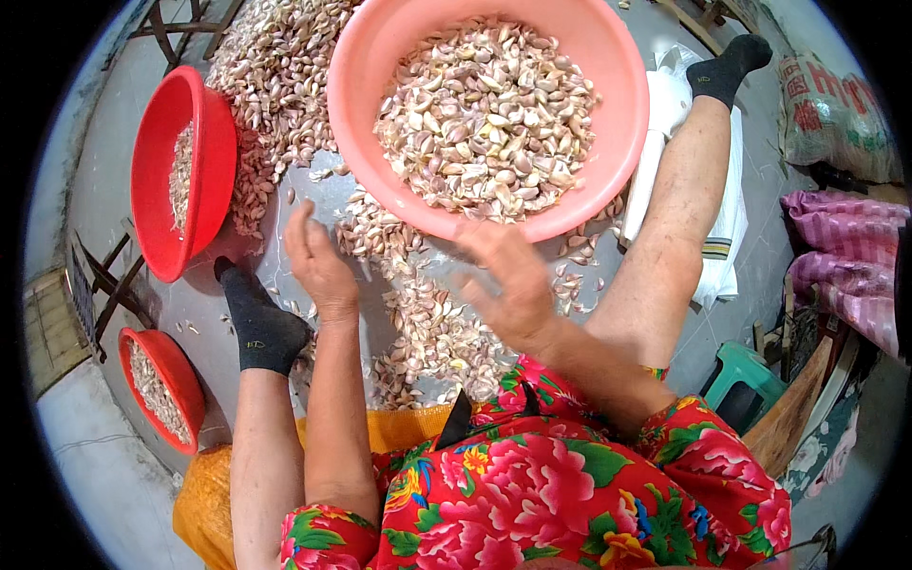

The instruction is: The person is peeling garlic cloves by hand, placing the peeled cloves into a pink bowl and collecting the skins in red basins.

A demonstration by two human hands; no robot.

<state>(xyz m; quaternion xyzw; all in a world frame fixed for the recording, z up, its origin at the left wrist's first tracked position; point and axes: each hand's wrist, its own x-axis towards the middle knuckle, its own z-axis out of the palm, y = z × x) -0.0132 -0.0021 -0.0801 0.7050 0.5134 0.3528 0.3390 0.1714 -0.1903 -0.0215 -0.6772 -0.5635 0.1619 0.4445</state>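
Loose garlic cloves (pixel 442 328) lie in a heap on the grey floor between my legs. My left hand (pixel 321 261) is raised at the left of this heap, fingers stretched upward, with nothing visible in them. A single clove (pixel 291 196) shows just beyond its fingertips; whether it is in the air or on the floor I cannot tell. My right hand (pixel 513 285) is over the heap by the near rim of a large pink basin (pixel 622 114), blurred by motion, its thumb apart from the fingers. More garlic cloves (pixel 489 114) fill the basin's bottom.
A red basin (pixel 211 157) leans at the left beside a large garlic pile (pixel 280 81). A smaller red basin (pixel 190 380) with light-coloured contents stands nearer. At right are a white sack (pixel 722 256), a green stool (pixel 746 380) and a pink striped sack (pixel 845 233).
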